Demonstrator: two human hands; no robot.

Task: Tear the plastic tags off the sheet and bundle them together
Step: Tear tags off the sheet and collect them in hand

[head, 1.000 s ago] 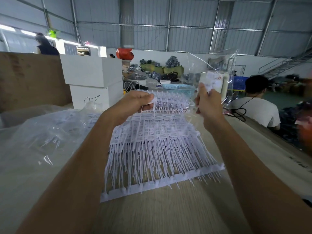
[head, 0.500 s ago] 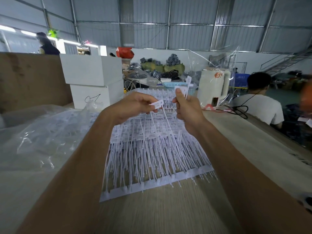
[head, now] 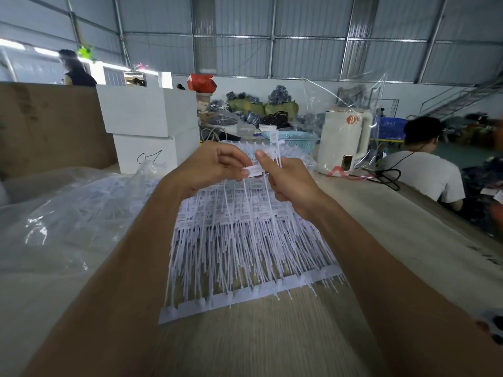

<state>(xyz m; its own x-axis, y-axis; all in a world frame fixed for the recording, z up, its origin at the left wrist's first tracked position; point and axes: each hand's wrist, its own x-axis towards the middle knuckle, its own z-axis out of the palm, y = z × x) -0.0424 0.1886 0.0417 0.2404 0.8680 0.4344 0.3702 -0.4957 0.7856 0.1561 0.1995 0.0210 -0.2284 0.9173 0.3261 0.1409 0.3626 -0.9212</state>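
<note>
Left hand [head: 215, 170] pinching white tag [head: 252, 170] by flat head, thumb and fingers curled on it. Right hand [head: 292, 186] gripping small bundle of torn tags [head: 275, 148], heads sticking up above fist, thumb pressed on top. Hands nearly touching, raised over far edge of tag sheet [head: 245, 240]. Sheet lying on wooden table [head: 272, 344], backing strip at near edge. Clear plastic bag [head: 62, 213] left of sheet, holding more white tags. Blue basket [head: 296, 138] beyond sheet, contents unclear. Two stacked white boxes [head: 149, 131] behind, closed.
</note>
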